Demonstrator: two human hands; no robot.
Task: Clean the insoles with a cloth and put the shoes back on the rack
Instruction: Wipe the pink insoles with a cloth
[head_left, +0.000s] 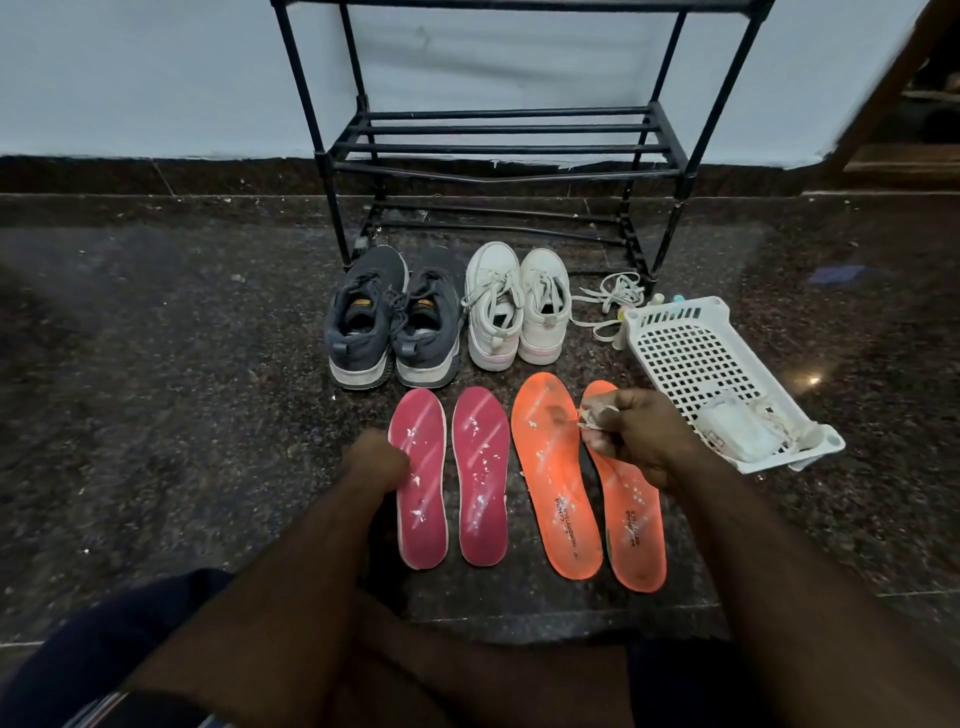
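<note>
4 insoles lie in a row on the dark stone floor (156, 364): 2 pink insoles (422, 483) on the left and 2 orange insoles (556, 483) on the right, all flecked with pale bits of dirt. Behind them stand a pair of grey shoes (389, 322) and a pair of white shoes (511, 312), heels toward the camera, just in front of a black rack (498, 150) against the wall.

The right hand (631, 434) hovers over the toe end of the rightmost orange insole, its fingers curled round a small pale wad, probably the cloth (597, 413), though blur makes this hard to confirm. The left hand (376, 462) sits at the left edge of the leftmost pink insole with its fingers curled under; I cannot tell whether it grips the insole or only rests there. The hands are well apart.

A white basket (685, 353) lies tilted to the right of the insoles, holding pale items. Loose white laces (618, 293) lie beside the white shoes.
</note>
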